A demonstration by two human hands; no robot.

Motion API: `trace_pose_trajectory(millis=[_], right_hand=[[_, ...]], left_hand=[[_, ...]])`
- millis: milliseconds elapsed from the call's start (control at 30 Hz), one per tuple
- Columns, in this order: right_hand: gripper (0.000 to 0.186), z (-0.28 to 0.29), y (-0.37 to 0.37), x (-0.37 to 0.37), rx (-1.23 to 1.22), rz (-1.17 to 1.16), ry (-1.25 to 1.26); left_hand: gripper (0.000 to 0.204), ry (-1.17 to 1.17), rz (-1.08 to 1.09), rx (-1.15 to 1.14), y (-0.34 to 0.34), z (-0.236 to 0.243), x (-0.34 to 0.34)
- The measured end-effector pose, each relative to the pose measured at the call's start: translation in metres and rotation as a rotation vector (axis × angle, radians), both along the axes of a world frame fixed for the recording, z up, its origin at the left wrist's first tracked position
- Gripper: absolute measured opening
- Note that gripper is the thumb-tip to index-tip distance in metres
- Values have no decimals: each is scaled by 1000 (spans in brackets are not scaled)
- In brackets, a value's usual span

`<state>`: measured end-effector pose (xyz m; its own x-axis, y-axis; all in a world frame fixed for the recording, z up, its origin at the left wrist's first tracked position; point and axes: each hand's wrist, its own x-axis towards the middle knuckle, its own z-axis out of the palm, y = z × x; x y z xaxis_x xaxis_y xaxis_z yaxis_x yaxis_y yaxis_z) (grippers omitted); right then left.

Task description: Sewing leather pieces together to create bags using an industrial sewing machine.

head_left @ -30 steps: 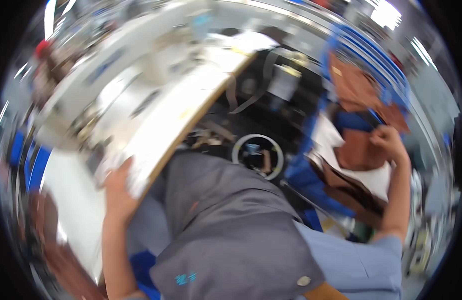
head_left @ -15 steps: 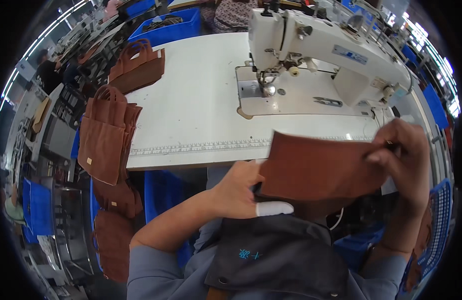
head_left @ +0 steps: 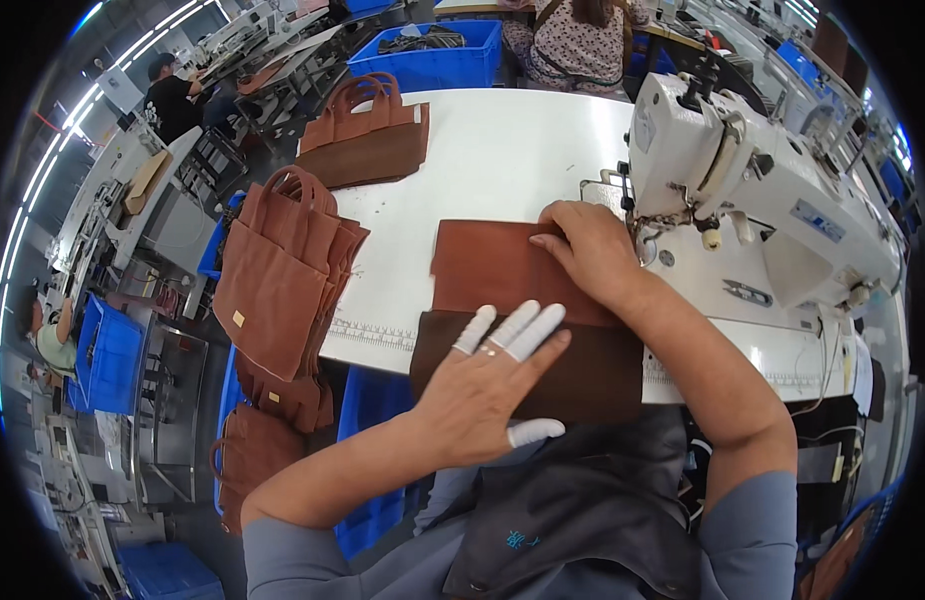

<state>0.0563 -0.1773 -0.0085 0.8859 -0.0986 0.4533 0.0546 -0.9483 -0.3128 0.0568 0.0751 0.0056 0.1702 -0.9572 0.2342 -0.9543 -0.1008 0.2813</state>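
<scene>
A reddish-brown leather panel (head_left: pixel 482 265) lies on the white table, just left of the sewing machine (head_left: pixel 752 180). A dark brown panel (head_left: pixel 592 375) spreads below it over the table's front edge; whether the two are joined I cannot tell. My left hand (head_left: pixel 497 375) rests on the dark panel, fingers spread, with white covers on several fingertips. Near the upper right of the reddish panel, my right hand (head_left: pixel 597 255) has thumb and fingers closed on the leather, beside the needle area. The panel's right edge is hidden under that hand and forearm.
Stacked brown handbags (head_left: pixel 282 270) overhang the table's left edge, with another bag piece (head_left: pixel 367 135) behind them. Thread snips (head_left: pixel 747 292) lie on the machine bed. A ruler strip (head_left: pixel 372 335) runs along the front edge. Blue bins (head_left: pixel 427 60) and other people stand beyond.
The reddish panel has come down from the air onto the table, moving left. My left hand has gone from gripping its edge to lying spread. My view has turned rightward in the picture.
</scene>
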Motion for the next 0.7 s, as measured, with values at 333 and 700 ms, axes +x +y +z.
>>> trace_pose_trajectory(millis=[333,700], right_hand=[[73,10,2,-61,-93,326,250],[73,4,-6,-57,-71,415,296]], left_hand=[[73,107,-46,130,-22,32,56],[48,16,1407,-46,-121,52,378]])
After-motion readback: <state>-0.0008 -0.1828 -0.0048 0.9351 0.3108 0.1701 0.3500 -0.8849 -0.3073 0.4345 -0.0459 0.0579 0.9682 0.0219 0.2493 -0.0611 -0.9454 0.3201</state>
